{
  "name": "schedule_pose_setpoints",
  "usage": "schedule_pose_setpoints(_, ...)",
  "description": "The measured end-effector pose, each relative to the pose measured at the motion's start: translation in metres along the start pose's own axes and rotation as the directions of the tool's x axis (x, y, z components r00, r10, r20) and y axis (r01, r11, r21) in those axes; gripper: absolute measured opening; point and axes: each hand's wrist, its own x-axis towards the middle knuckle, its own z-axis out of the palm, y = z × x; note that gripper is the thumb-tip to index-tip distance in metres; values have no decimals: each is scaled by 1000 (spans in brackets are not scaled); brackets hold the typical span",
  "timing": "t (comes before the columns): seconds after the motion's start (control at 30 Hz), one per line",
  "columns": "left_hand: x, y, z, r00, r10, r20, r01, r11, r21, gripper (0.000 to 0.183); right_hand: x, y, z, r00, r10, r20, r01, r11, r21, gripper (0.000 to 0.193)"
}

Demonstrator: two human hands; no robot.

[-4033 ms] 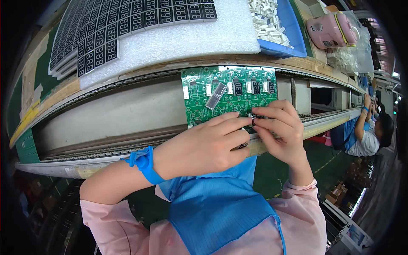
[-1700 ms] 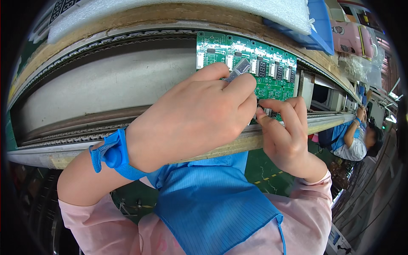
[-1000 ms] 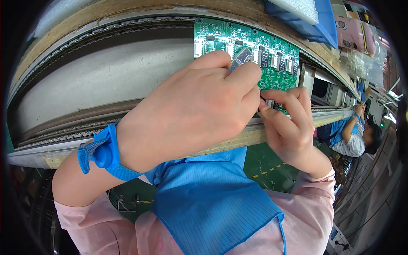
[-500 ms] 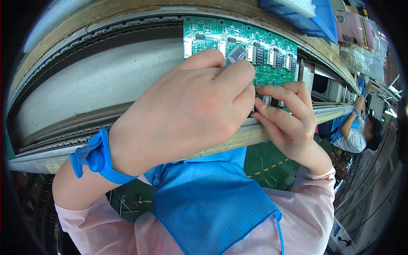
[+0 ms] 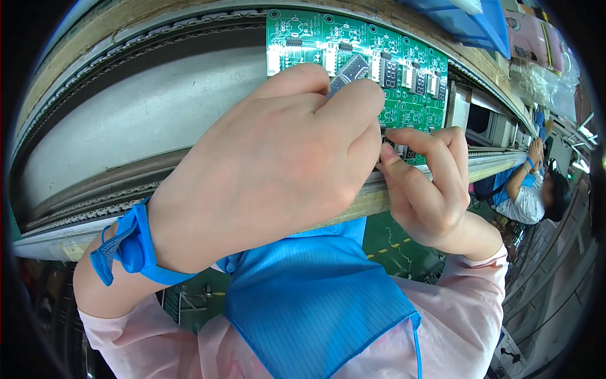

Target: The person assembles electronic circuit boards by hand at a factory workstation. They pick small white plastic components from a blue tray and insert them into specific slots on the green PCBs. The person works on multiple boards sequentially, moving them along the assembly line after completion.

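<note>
Across rails [image 5: 499, 163], shiny green circuit board [image 5: 396, 103], populated

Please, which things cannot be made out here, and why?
In the head view:
Left hand: fingertips and anything held, hidden by its own back.
Circuit board: lower left part, covered by that hand.
Right hand: whatever is at its fingertips, too small.
Blue bin: cut off by the upper edge.

Green circuit board [image 5: 351, 31] — flat between the rails [image 5: 57, 243] — with white connectors [image 5: 375, 66] and dark digit displays [image 5: 390, 74].
</note>
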Motion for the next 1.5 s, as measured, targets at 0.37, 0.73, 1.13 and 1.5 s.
schedule_pose_setpoints(0.37, 0, 0, 2, 1000, 12, -6, -12, 999, -31, 41, 16, -6, -20, 982, 84, 166, -72, 994, -76, 26)
schedule_pose_setpoints(0.73, 2, -6, 6, 984, 41, -171, -62, 991, -116, 39, 12, -12, -10, 989, 139, 55, -148, 955, 258, 28)
schedule_pose_setpoints(1.13, 4, -11, -9, 928, -73, -366, -3, 979, -203, 34, 16, -18, -9, 910, 414, 11, -387, 840, 380, 16)
schedule_pose_setpoints(1.5, 3, -21, -11, 867, -211, -451, 113, 966, -234, 25, 22, -17, 12, 925, 368, -98, -342, 916, 211, 21)
